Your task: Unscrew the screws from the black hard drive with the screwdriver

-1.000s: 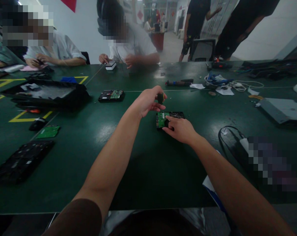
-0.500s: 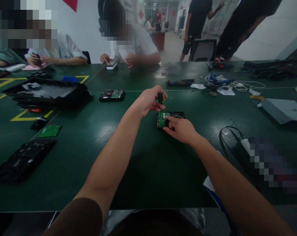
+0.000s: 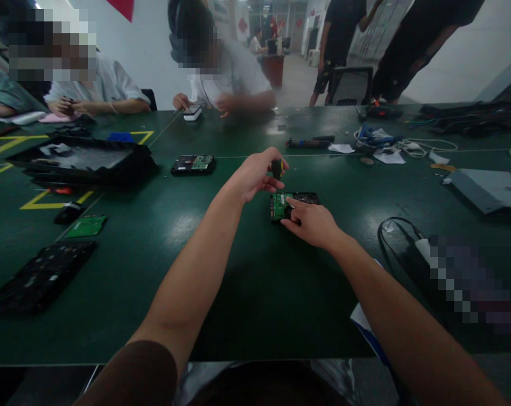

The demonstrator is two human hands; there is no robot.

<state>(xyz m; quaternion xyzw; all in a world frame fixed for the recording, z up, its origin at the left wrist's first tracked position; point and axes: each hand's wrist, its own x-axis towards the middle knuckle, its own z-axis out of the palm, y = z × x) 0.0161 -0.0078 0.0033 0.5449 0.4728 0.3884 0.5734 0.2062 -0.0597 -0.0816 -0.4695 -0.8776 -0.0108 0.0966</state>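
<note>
A hard drive (image 3: pixel 278 208) with a green circuit board lies on the table in front of me, its black end to the right. My right hand (image 3: pixel 312 221) rests over its near side, index finger on the board and thumb at the near edge, hiding part of the drive. My left hand (image 3: pixel 261 173) is above the drive's far left corner, fingers closed round the black and yellow handle of a screwdriver (image 3: pixel 277 168). The tool's shaft and tip cannot be made out.
Another hard drive (image 3: pixel 193 164) lies farther left. On the left are a black tray (image 3: pixel 86 155), a loose green circuit board (image 3: pixel 86 225) and a black panel (image 3: pixel 41 276). A grey metal box (image 3: pixel 487 189) and a cable (image 3: pixel 382 231) lie right. Co-workers sit across the table (image 3: pixel 221 254).
My hands, the screwdriver and the hard drive stay nearly where they were. Across the table, the co-worker at far left has shifted their head and hands slightly.
</note>
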